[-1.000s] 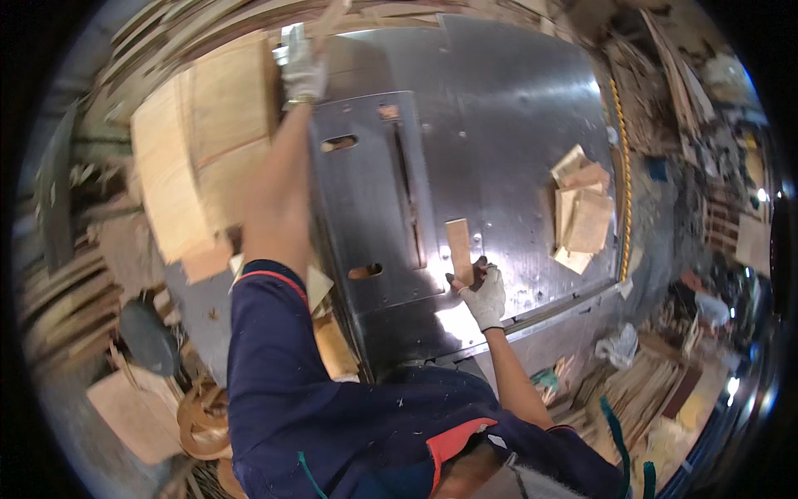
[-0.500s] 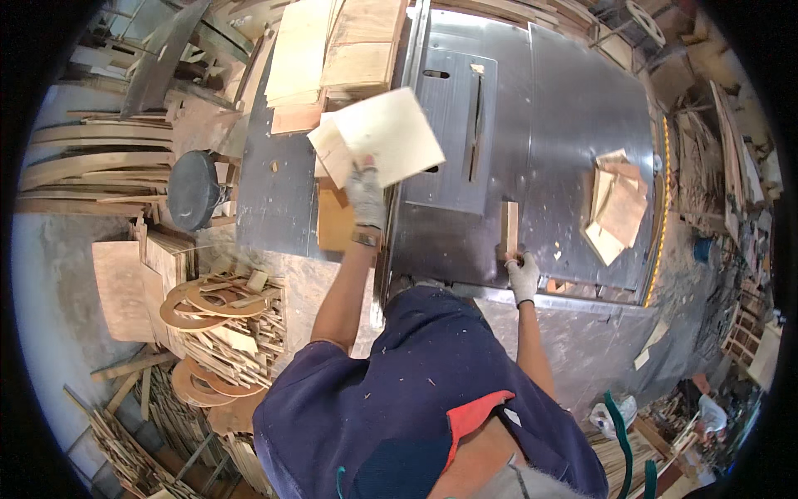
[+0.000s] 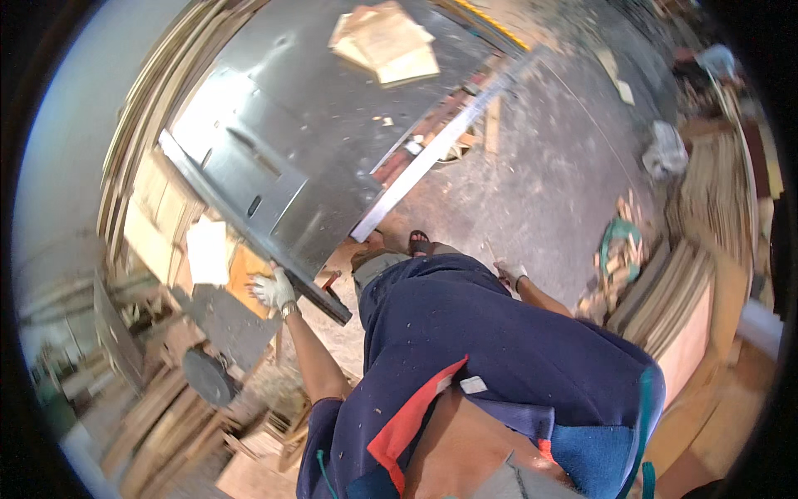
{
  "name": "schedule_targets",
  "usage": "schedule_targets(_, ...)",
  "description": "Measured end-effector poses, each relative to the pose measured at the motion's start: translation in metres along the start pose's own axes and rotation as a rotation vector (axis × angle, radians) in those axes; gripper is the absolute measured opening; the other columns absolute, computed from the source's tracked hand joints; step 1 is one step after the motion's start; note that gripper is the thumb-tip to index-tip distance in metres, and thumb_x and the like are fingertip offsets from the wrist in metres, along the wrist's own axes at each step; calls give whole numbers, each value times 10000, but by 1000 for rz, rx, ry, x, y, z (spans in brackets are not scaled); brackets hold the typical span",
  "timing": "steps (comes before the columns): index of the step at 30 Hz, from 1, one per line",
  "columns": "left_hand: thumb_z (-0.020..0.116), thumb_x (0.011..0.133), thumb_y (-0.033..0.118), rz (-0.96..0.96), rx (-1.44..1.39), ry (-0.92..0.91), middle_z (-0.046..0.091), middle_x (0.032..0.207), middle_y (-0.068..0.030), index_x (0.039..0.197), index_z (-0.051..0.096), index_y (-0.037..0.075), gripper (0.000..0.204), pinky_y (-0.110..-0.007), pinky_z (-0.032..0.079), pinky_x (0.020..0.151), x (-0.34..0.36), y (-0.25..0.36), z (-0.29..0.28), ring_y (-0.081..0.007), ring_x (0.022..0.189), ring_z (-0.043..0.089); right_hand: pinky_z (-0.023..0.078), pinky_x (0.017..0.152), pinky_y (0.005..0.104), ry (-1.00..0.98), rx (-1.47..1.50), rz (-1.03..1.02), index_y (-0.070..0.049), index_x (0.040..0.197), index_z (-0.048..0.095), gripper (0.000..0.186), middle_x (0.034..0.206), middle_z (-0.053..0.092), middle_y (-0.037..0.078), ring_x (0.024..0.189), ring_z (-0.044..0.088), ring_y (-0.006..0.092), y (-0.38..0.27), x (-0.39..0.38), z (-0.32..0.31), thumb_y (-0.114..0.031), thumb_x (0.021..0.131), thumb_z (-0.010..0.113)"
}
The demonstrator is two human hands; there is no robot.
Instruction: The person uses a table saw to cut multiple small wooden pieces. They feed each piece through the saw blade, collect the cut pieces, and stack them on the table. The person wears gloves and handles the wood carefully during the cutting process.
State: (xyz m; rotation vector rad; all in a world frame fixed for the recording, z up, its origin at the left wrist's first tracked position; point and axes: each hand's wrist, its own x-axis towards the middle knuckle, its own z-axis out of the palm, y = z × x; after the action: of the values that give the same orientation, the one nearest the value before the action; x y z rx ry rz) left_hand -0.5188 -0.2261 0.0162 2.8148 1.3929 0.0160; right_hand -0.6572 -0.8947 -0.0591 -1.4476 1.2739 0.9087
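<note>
My left hand (image 3: 273, 289), in a pale work glove, has its fingers spread over the edge of an orange-brown board (image 3: 243, 274), beside the long metal rail (image 3: 258, 237) of the saw table. Just beyond it, a pale thin wooden panel (image 3: 208, 254) lies apart from the fingers. My right hand (image 3: 512, 273), also gloved, is down at my right side, away from the table. A narrow wooden strip (image 3: 491, 250) sticks out from its closed fingers; the rest is hidden in the grip and blurred.
The dark metal saw table (image 3: 332, 116) has a slotted insert and a loose pile of thin panels (image 3: 386, 41). Stacked boards (image 3: 154, 224) lie left of the rail. A round black stool (image 3: 208, 376) stands at lower left. Sheet stacks (image 3: 665, 299) and wood scraps (image 3: 619, 249) are at right.
My view and body have turned to the right. My left hand has let go of the pale panel. My right hand has moved off the table with the wooden strip.
</note>
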Motion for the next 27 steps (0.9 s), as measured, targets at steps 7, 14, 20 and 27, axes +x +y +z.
schedule_targets(7, 484, 778, 874, 134, 95, -425, 8, 1625, -343, 1610, -3, 106, 1232, -680, 190, 1149, 15, 27, -30, -596, 1468, 67, 429, 420, 365, 33, 181, -85, -102, 755, 629, 376, 584, 506, 59, 479, 531, 187, -27, 61, -2, -448, 888, 696)
schedule_targets(14, 669, 643, 855, 189, 240, -662, -71, 1560, -450, 1544, -112, -72, 1510, -626, 86, 1192, 30, 31, -56, -617, 1457, -46, 515, 533, 316, 117, 265, -375, -32, 963, 644, 461, 774, 616, 81, 600, 599, 165, -213, 4, 38, -474, 861, 724)
schedule_targets(20, 644, 681, 851, 165, 343, -853, -118, 1579, -410, 1489, -136, -175, 1521, -618, -2, 1194, 27, 36, -67, -569, 1461, -170, 536, 561, 328, -159, 51, -377, -18, 1000, 650, 363, 834, 667, 99, 636, 638, 179, -214, 42, 167, -375, 933, 650)
schedule_targets(27, 679, 661, 843, 203, 318, -942, -235, 1521, -446, 1478, -196, -159, 1561, -624, -84, 1179, 24, 31, -76, -594, 1408, -261, 536, 575, 345, -596, 256, -128, -63, 1074, 625, 292, 874, 680, 105, 657, 652, 211, -176, 105, 362, -335, 991, 558)
